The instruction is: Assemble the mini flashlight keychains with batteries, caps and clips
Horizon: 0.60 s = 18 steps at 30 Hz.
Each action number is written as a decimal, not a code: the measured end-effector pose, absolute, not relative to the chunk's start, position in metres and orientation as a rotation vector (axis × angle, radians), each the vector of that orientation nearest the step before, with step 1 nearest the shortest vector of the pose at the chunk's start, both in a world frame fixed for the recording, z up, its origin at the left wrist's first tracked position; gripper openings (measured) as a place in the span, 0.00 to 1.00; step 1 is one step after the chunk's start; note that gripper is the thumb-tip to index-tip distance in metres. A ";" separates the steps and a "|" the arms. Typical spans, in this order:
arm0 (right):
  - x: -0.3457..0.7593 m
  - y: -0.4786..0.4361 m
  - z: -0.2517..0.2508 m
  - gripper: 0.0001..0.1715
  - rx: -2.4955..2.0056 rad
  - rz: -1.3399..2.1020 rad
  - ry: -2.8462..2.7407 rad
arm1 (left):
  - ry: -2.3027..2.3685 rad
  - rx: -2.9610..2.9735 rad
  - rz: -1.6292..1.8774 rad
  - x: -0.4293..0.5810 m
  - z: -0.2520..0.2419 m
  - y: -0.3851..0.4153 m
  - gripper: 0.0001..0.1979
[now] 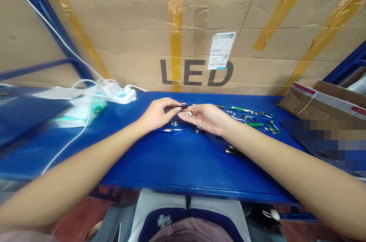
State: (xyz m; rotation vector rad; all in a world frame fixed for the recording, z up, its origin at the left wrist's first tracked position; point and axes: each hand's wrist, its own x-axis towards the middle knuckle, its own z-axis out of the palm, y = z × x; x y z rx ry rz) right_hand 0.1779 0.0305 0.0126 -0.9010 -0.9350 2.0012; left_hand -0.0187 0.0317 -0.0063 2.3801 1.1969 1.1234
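My left hand point(157, 113) pinches a small black tube point(182, 107) between thumb and fingers. Close beside it, my right hand point(207, 117) is turned palm up. A silver button cell point(190, 113) rests on its fingers. Below the left hand lies a blue penlight-like tube with a clip point(171, 131), next to a few loose button cells point(174, 124). A black piece point(200, 129) sits partly hidden under my right hand. Another black tube point(233, 151) shows partly behind my right forearm.
Green tubes point(239, 109), carabiner clips point(273, 125) and scattered button cells lie to the right on the blue table point(171, 165). A white power strip point(122, 95) and a tissue pack point(82, 112) are at left. Cardboard point(128, 44) stands behind; an open box point(323, 101) is at right.
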 end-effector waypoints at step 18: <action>0.190 0.038 0.020 0.13 -0.987 1.631 -1.061 | 0.984 1.580 1.142 -0.013 -0.012 0.036 0.22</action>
